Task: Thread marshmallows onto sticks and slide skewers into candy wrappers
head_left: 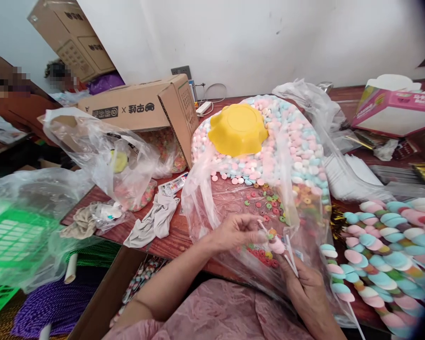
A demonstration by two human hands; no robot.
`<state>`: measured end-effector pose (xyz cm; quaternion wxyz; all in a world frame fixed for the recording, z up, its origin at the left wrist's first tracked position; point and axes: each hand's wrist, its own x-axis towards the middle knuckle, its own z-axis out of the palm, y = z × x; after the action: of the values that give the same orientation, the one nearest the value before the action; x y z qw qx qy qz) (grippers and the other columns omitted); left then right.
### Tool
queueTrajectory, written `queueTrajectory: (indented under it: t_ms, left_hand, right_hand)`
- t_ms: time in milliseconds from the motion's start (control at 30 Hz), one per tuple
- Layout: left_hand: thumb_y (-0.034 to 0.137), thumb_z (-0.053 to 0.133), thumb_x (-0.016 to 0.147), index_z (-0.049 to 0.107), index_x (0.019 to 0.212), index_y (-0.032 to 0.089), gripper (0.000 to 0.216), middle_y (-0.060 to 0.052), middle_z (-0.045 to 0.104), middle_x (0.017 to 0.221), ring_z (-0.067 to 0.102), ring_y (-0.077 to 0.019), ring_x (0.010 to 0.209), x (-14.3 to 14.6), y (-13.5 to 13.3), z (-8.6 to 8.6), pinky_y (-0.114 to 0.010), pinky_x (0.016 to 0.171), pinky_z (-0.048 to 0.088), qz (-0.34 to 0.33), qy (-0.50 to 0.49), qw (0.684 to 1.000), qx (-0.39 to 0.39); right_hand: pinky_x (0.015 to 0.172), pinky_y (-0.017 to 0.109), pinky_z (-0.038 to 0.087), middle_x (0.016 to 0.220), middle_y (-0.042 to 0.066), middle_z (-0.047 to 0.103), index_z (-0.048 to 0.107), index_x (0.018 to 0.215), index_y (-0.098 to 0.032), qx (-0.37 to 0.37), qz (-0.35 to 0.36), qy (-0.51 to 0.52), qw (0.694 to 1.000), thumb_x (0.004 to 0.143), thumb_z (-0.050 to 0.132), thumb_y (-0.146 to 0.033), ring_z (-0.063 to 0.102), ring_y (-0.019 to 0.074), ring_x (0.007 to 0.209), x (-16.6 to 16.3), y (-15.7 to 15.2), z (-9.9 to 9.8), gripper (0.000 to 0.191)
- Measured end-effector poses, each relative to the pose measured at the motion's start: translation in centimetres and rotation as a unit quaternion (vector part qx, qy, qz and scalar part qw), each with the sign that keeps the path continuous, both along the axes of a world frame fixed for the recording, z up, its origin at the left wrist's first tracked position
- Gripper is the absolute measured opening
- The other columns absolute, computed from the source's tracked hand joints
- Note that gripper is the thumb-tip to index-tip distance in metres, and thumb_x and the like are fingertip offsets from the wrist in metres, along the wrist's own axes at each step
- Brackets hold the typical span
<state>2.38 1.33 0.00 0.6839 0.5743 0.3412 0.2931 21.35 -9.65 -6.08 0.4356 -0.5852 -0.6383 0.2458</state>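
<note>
Bright, even, soft daylight; only faint shadows. Glare on the clear plastic bags point(102, 156) at left and centre. Blurred green crate point(10, 245) at near left, overexposed. Wide-angle bending at the edges; dark vignette at the right corners. Sharpest mid-frame.

Left hand point(238, 231) pinches a pink marshmallow point(276, 245) on a white stick point(291, 259) held by right hand point(306, 288).

Before me, a red-brown wooden table point(179, 236) stands against the far white wall point(233, 38), which carries a grey socket point(181, 71).
</note>
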Motion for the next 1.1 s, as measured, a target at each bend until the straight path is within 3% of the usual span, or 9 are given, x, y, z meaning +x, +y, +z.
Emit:
queueTrajectory:
  t_ms: [100, 167, 267, 400, 500, 600, 700, 867, 1100]
  left_hand:
    - [0.042, 0.061, 0.085, 0.072, 0.102, 0.013, 0.035, -0.003, 0.066, 0.074, 0.055, -0.0118, 0.06, -2.1, 5.0, 1.2, -0.024, 0.059, 0.045, 0.04, 0.179, 0.97, 0.157]
    - [0.026, 0.055, 0.086, 0.073, 0.087, 0.012, 0.023, -0.006, 0.067, 0.076, 0.061, -0.0169, 0.073, -3.2, 8.6, 1.5, -0.028, 0.073, 0.048, 0.08, 0.382, 0.879, 0.274]
    - [0.007, 0.054, 0.075, 0.071, 0.082, 0.008, 0.019, -0.015, 0.069, 0.087, 0.062, -0.0259, 0.092, -4.2, 12.9, 1.1, -0.035, 0.087, 0.046, 0.125, 0.465, 0.828, 0.288]
    - [0.002, 0.056, 0.064, 0.07, 0.075, 0.01, 0.02, -0.016, 0.07, 0.087, 0.062, -0.0277, 0.097, -4.5, 15.7, -0.4, -0.035, 0.089, 0.045, 0.137, 0.478, 0.821, 0.281]
    - [0.009, 0.057, 0.066, 0.069, 0.071, 0.012, 0.014, -0.009, 0.068, 0.074, 0.063, -0.0221, 0.082, -4.7, 16.4, -1.3, -0.031, 0.079, 0.047, 0.133, 0.458, 0.835, 0.276]
    - [0.021, 0.056, 0.074, 0.068, 0.074, 0.012, 0.015, -0.001, 0.061, 0.063, 0.056, -0.0146, 0.063, -4.9, 16.8, -1.6, -0.025, 0.063, 0.043, 0.124, 0.419, 0.858, 0.269]
    - [0.02, 0.053, 0.074, 0.064, 0.066, 0.013, 0.015, 0.004, 0.05, 0.055, 0.044, -0.0109, 0.055, -4.7, 16.9, -1.5, -0.023, 0.056, 0.034, 0.11, 0.388, 0.872, 0.278]
    - [0.013, 0.048, 0.072, 0.05, 0.053, 0.015, 0.019, 0.004, 0.041, 0.054, 0.037, -0.0116, 0.06, -4.3, 16.4, -1.5, -0.025, 0.058, 0.028, 0.089, 0.364, 0.873, 0.313]
    - [0.014, 0.047, 0.075, 0.051, 0.053, 0.016, 0.022, 0.002, 0.043, 0.055, 0.038, -0.0134, 0.062, -4.4, 16.3, -1.6, -0.026, 0.062, 0.03, 0.067, 0.361, 0.868, 0.334]
  right_hand:
    - [0.048, 0.025, 0.049, 0.06, 0.001, 0.067, 0.073, 0.102, -0.016, 0.017, -0.027, -0.034, 0.999, 0.09, 0.051, -0.032, 0.057, 0.0154, 0.045, 1.0, 0.2, -0.6, 0.03]
    - [0.05, 0.025, 0.052, 0.067, 0.004, 0.072, 0.074, 0.102, -0.016, 0.033, -0.031, -0.059, 0.997, 0.09, 0.05, -0.031, 0.063, 0.0171, 0.049, 1.3, 0.3, -1.1, 0.031]
    - [0.056, 0.026, 0.056, 0.08, 0.008, 0.077, 0.074, 0.101, -0.014, 0.072, -0.034, -0.09, 0.993, 0.089, 0.048, -0.029, 0.071, 0.0204, 0.061, 1.3, 0.4, -1.5, 0.032]
    - [0.054, 0.022, 0.055, 0.076, 0.006, 0.077, 0.074, 0.101, -0.014, 0.102, -0.017, -0.093, 0.99, 0.09, 0.046, -0.024, 0.07, 0.017, 0.057, 1.5, 0.4, -1.6, 0.031]
    - [0.053, 0.019, 0.055, 0.072, 0.003, 0.075, 0.073, 0.105, -0.016, 0.089, -0.003, -0.073, 0.993, 0.091, 0.048, -0.024, 0.07, 0.0151, 0.056, 1.8, 0.4, -1.7, 0.031]
    - [0.063, 0.02, 0.057, 0.084, 0.005, 0.077, 0.073, 0.109, -0.017, 0.067, 0.011, -0.058, 0.996, 0.091, 0.049, -0.025, 0.074, 0.0176, 0.072, 2.1, 0.3, -2.1, 0.031]
    - [0.071, 0.021, 0.058, 0.097, 0.006, 0.077, 0.073, 0.111, -0.018, 0.059, 0.024, -0.05, 0.997, 0.091, 0.051, -0.025, 0.074, 0.0204, 0.089, 2.3, 0.2, -2.7, 0.03]
    - [0.071, 0.022, 0.059, 0.094, 0.006, 0.077, 0.075, 0.105, -0.019, 0.036, 0.012, -0.033, 0.999, 0.091, 0.052, -0.028, 0.074, 0.0201, 0.081, 2.4, 0.1, -2.9, 0.029]
    - [0.069, 0.02, 0.057, 0.09, 0.005, 0.077, 0.074, 0.104, -0.019, 0.037, 0.016, -0.04, 0.998, 0.091, 0.051, -0.026, 0.073, 0.0188, 0.083, 2.3, 0.2, -2.5, 0.027]
